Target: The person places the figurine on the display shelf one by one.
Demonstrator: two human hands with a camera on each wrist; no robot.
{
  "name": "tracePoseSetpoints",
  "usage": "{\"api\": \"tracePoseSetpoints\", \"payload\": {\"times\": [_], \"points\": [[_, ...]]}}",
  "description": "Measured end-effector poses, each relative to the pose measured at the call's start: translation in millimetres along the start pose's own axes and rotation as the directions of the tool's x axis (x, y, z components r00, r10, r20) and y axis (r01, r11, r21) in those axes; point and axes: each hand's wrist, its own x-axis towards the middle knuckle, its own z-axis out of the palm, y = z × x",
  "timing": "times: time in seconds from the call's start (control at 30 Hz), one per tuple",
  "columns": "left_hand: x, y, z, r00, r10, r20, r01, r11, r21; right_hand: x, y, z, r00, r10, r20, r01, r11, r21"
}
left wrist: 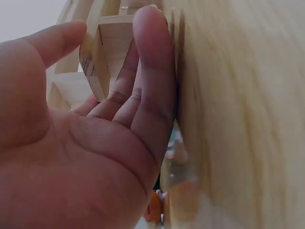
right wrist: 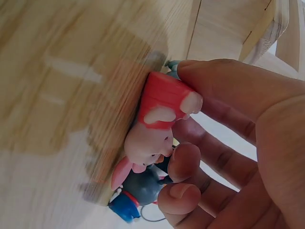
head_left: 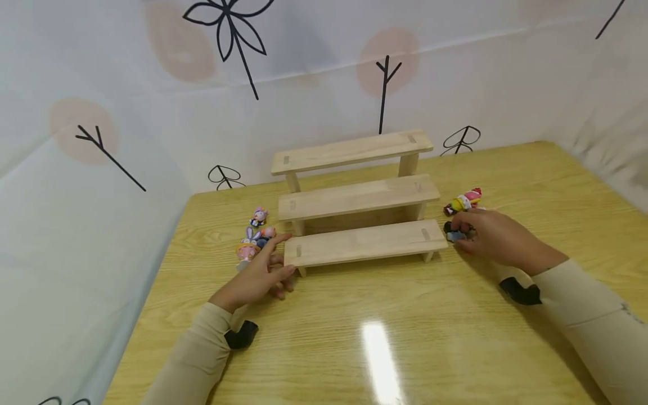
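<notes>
A three-tier wooden display stand [head_left: 361, 244] stands on the table. My left hand [head_left: 258, 278] is at the left end of its lowest step, thumb by the front corner and index finger at the back corner. In the left wrist view the fingers [left wrist: 155, 90] reach fairly straight past the step's end. My right hand [head_left: 488, 236] has its fingers around a small dark-and-blue figurine [head_left: 454, 235] beside the stand's right end; the palm side hides part of it. Close to those fingers in the right wrist view lies a pig figurine in red [right wrist: 164, 102].
Left of the stand are a rabbit figurine with purple ears [head_left: 248, 250], an orange-headed figurine [head_left: 267, 233] and a small pink-eared one [head_left: 259, 216]. A yellow-and-red figurine [head_left: 463, 202] lies behind my right hand. A patterned white cloth [head_left: 324, 107] hangs behind the table [head_left: 304, 349].
</notes>
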Motion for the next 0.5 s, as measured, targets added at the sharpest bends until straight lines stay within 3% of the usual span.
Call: {"api": "tracePoseSetpoints", "payload": {"times": [0.5], "points": [[4.2, -11.7, -2.1, 0.999, 0.027, 0.020, -0.026, 0.998, -0.053, -0.8, 0.9, 5.4, 0.999, -0.034, -0.007, 0.034, 0.998, -0.049]]}}
